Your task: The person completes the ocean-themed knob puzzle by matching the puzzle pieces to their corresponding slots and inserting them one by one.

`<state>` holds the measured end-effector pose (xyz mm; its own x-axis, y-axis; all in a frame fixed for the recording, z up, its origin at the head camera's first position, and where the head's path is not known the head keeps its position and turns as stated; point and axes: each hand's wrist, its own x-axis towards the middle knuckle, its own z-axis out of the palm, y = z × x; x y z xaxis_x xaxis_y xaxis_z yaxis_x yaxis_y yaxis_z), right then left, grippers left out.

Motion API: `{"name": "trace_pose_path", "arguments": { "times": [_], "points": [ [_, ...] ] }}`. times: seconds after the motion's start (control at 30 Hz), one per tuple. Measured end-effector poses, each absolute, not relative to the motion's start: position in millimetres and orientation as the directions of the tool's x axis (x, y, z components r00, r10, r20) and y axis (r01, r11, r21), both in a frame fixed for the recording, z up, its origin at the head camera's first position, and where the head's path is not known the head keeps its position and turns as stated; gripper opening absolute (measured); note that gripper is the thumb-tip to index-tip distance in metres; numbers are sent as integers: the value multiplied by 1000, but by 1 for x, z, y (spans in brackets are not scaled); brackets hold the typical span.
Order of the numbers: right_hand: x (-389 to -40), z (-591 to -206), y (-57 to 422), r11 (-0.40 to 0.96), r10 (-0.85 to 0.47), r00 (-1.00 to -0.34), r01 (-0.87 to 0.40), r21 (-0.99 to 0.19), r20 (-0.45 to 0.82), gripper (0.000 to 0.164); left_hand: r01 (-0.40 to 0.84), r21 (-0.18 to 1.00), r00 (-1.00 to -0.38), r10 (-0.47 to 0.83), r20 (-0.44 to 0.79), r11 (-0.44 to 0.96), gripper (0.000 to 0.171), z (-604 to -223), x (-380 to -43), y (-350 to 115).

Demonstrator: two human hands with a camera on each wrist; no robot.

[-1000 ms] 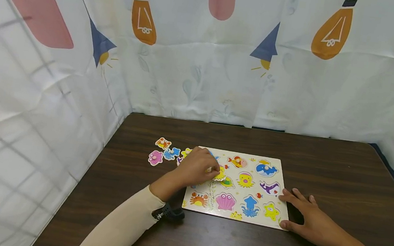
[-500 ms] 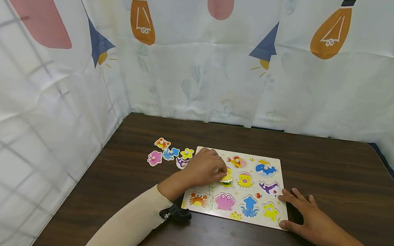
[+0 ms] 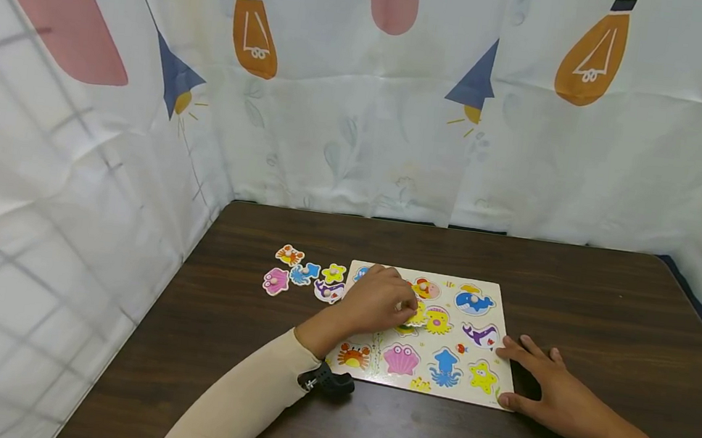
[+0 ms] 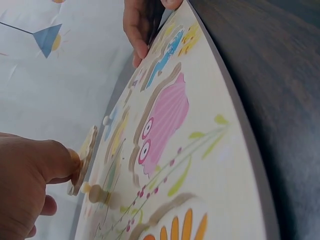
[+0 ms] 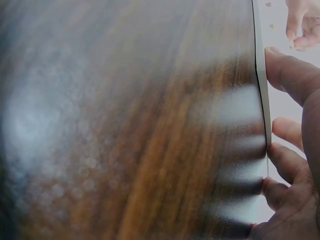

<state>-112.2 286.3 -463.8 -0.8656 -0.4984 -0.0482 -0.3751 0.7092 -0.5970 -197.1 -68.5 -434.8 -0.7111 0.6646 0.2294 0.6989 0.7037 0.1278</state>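
My left hand (image 3: 377, 299) is over the middle of a white puzzle board (image 3: 371, 376), pinching a yellow puzzle piece (image 3: 419, 315) by its knob. From the left wrist view, that piece (image 4: 86, 161) is tilted on edge just above the board, and its face is hidden. Close by is the printed octopus recess (image 3: 438, 322). At the board's right edge rests my right hand (image 3: 556, 390), fingers spread and thumb apart. In the right wrist view, the thumb (image 5: 290, 70) touches the board's edge (image 5: 262, 95).
Several loose knobbed pieces lie left of the board: a crab (image 3: 289, 255), a pink shell (image 3: 275, 281), a blue squid (image 3: 304, 274), a yellow starfish (image 3: 333, 273) and a purple whale (image 3: 328, 291). A printed curtain (image 3: 360, 147) hangs behind the dark wooden table (image 3: 610, 302).
My left hand has moved right across the board with the yellow piece, from near the turtle to beside the octopus recess. The right hand has stayed in place.
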Motion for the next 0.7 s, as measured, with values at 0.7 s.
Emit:
{"name": "trace_pose_path", "arguments": {
  "times": [0.7],
  "points": [
    [-113,-461,286,709,-497,-865,-364,-604,-63,78,699,107,-712,675,193,707,7,-440,-198,-38]
  ]
}}
